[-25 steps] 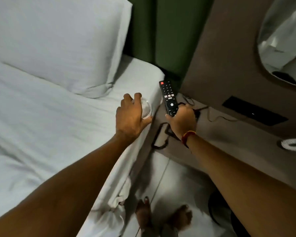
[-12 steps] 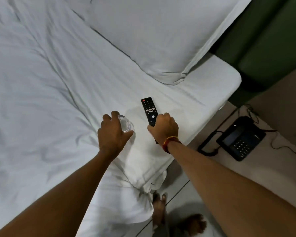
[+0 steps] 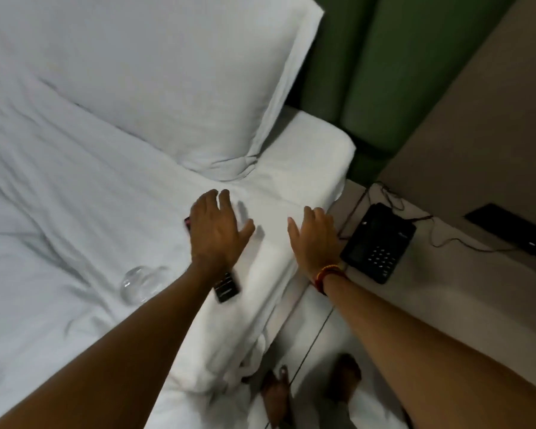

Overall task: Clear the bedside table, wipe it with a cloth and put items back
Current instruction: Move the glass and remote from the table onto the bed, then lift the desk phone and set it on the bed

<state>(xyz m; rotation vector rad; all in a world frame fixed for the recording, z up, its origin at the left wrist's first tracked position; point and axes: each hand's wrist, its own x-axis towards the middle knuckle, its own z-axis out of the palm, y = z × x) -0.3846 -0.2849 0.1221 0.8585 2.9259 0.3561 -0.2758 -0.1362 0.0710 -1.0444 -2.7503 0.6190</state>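
Observation:
A clear drinking glass lies on its side on the white bed sheet. Beside it the black TV remote rests on the sheet, mostly hidden under my left forearm. My left hand hovers over the remote's far end, fingers spread and empty. My right hand, with a red thread on the wrist, is open above the mattress edge, just left of the black desk phone. The phone stands on the beige bedside table.
A white pillow lies at the head of the bed. Thin cables run behind the phone. A dark wall panel sits at the right. The green padded headboard rises behind. My bare feet stand on the pale floor.
Both hands have let go: the glass and the remote now lie on the bed. Both hands have moved right, towards the bedside table, and the view has swung that way.

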